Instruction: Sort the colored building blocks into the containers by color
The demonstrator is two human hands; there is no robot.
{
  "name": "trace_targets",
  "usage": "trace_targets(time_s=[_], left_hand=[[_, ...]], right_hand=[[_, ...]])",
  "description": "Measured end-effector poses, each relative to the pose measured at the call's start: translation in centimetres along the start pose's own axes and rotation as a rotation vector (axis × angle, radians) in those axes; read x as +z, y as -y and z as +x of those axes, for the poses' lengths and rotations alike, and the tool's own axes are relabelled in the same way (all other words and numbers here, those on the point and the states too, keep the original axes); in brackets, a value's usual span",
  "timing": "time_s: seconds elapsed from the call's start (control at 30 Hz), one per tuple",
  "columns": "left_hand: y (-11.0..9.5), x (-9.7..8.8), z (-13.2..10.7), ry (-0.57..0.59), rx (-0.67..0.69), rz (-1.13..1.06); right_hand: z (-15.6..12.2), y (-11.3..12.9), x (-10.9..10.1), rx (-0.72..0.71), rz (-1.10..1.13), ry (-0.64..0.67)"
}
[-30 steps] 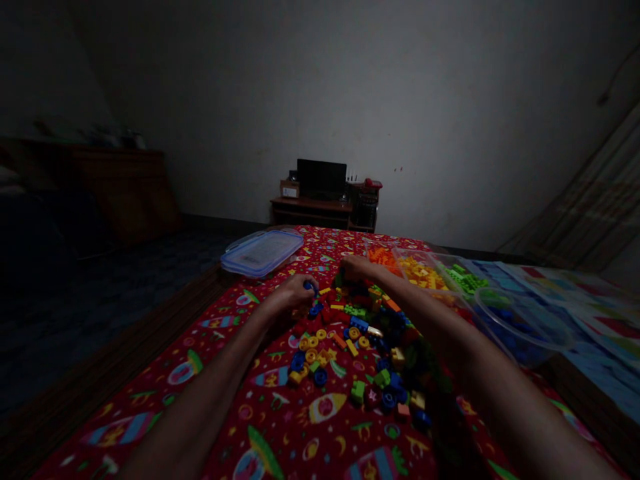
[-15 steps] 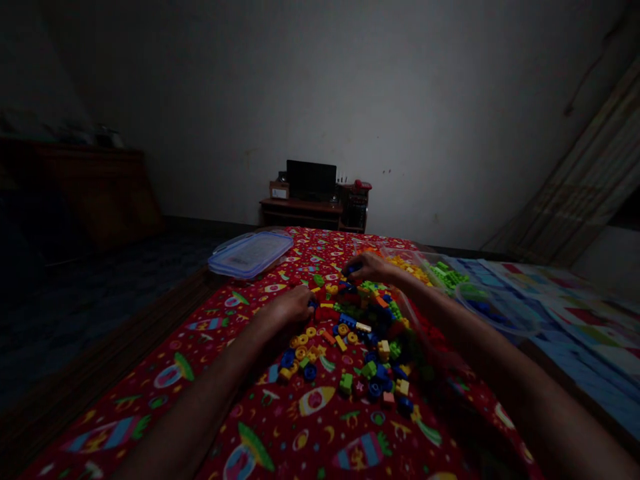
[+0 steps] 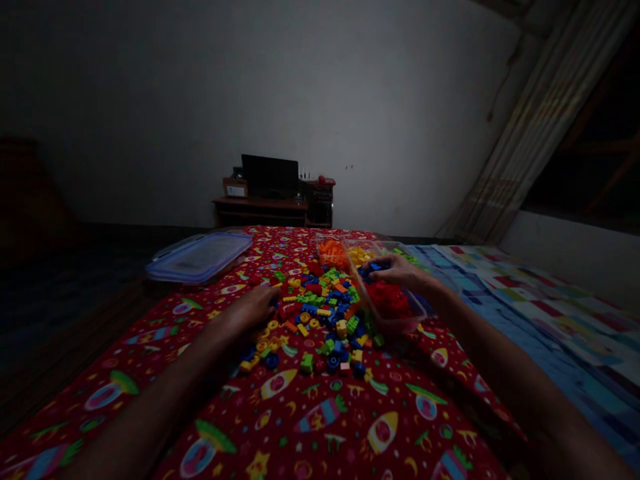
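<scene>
The right hand (image 3: 400, 272) pinches blue bricks (image 3: 373, 269) at its fingertips, just above the red bricks (image 3: 390, 300) in a clear tub (image 3: 400, 325). The left hand (image 3: 255, 303) lies on the loose brick pile (image 3: 325, 313), which spreads right of its fingers; whether they grip anything cannot be told.

Right hand (image 3: 396, 272) swung off the brick pile (image 3: 320, 312), now over the clear tray (image 3: 397, 325), blue bricks (image 3: 373, 268) at fingertips.
</scene>
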State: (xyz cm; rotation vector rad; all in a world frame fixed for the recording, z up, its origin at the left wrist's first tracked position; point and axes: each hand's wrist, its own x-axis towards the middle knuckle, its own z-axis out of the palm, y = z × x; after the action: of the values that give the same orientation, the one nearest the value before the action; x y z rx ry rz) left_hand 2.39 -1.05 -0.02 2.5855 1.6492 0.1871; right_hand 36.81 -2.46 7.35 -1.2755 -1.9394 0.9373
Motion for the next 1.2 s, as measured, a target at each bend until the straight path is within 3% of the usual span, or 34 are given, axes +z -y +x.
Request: trace_targets(time_s=[0.13,0.23,0.33,0.47,0.6,0.67,0.77,0.9,1.03,1.2], left_hand=[[1.1,-0.5,0.1,-0.045,-0.054,-0.077],[2.1,-0.9,0.5,-0.008,-0.095,-0.207],[3.3,-1.3,0.5,-0.017,-0.106,-0.402],[4.8,-1.7,-0.2,0.068,-0.088,-0.507],[5.2,-1.7,-0.9,0.172,-0.142,-0.427],[4.9,-1.5,-1.0,0.184,-0.188,-0.364],[4.0,-1.2,-1.0,0.21,-0.244,-0.284],[2.2,-1.5,-1.1,0.164,-0.202,-0.162],[0.5,-2.1,-1.4,0.18,-0.115,-0.07],[-0.4,-2.1,-1.6,0.256,-0.071,-0.022]], right_hand=[[-2.0,-1.7,-5.2,0.015,-0.292,-0.209],[-2.6,-3.5,-8.6,0.082,-0.603,-0.342],[-2.5,-4.9,-10.1,0.169,-0.827,-0.29],[-1.9,-4.6,-9.6,0.247,-0.964,-0.185],[-1.6,-2.1,-6.7,0.03,-0.936,-0.361],[-1.7,-0.5,-4.3,-0.095,-0.827,-0.375],[-1.8,1.5,0.0,-0.219,-0.647,-0.275],[-1.1,2.7,5.7,-0.277,-0.537,-0.104],[0.4,2.9,10.3,-0.279,-0.715,0.042],[1.3,2.0,15.0,-0.26,-0.964,0.074]])
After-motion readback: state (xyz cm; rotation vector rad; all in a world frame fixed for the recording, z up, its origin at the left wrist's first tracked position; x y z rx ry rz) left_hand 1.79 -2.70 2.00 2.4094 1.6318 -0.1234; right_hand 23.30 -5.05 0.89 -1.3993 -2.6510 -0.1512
